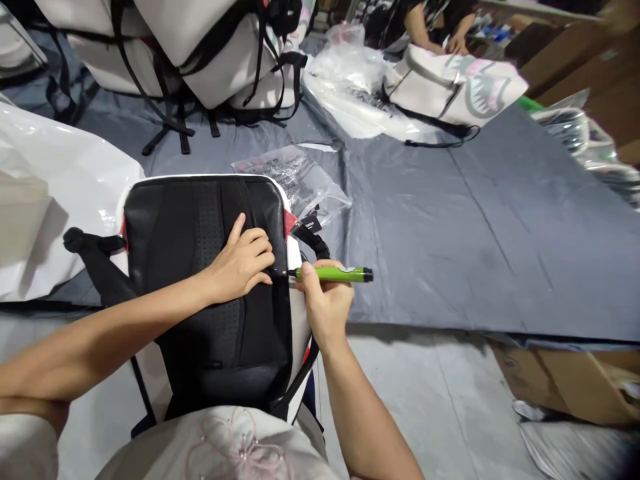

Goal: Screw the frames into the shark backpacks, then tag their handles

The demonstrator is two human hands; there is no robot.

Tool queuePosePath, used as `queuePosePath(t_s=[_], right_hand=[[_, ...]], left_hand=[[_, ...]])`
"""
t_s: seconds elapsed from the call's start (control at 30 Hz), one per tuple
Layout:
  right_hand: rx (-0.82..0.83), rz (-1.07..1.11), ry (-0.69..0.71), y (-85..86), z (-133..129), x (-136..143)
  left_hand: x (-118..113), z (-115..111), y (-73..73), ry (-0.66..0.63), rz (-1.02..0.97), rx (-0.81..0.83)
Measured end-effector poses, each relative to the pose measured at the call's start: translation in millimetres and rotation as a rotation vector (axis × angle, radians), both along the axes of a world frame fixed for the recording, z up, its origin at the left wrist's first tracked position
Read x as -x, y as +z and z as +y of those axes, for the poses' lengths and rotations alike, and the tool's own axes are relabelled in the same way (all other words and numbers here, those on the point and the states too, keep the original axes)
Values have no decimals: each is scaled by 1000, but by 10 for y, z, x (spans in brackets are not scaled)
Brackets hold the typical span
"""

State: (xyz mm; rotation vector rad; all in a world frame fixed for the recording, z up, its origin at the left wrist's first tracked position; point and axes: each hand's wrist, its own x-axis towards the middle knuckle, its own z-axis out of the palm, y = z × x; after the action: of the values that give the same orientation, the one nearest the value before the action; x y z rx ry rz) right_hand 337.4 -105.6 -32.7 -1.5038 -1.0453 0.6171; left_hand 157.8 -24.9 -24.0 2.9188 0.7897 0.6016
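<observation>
A white backpack with a black back panel [175, 220] lies at the table's front edge, panel facing up. My left hand [243, 262] rests on the panel, thumb and fingers apart, pressing the fabric near its right side. A green marker [345, 274] with a black end is in my right hand [327, 300], pinched between thumb and fingers. Its tip points left and meets the panel's right edge, close to my left fingertips. Black straps [103, 267] stick out on both sides of the backpack.
More white backpacks [220, 73] are piled at the back left. Clear plastic bags [300, 180] lie beyond the panel. Across the grey-covered table [450, 247], a person's hands touch a patterned backpack [450, 87]. A white plastic sheet [75, 167] is at left, a cardboard box [565, 387] below right.
</observation>
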Motion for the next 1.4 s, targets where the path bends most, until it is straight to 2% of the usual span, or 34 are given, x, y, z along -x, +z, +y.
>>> queuePosePath(t_s=[0.17, 0.33, 1.0, 1.4], right_hand=[[-44, -276, 13, -88, 79, 122], [-19, -405, 24, -100, 99, 138], [30, -419, 35, -107, 99, 133], [30, -315, 50, -126, 103, 117]], left_hand=[[13, 13, -97, 1, -62, -9], [15, 35, -126, 5, -60, -7], [26, 55, -177, -10, -126, 56], [34, 49, -195, -12, -119, 20]])
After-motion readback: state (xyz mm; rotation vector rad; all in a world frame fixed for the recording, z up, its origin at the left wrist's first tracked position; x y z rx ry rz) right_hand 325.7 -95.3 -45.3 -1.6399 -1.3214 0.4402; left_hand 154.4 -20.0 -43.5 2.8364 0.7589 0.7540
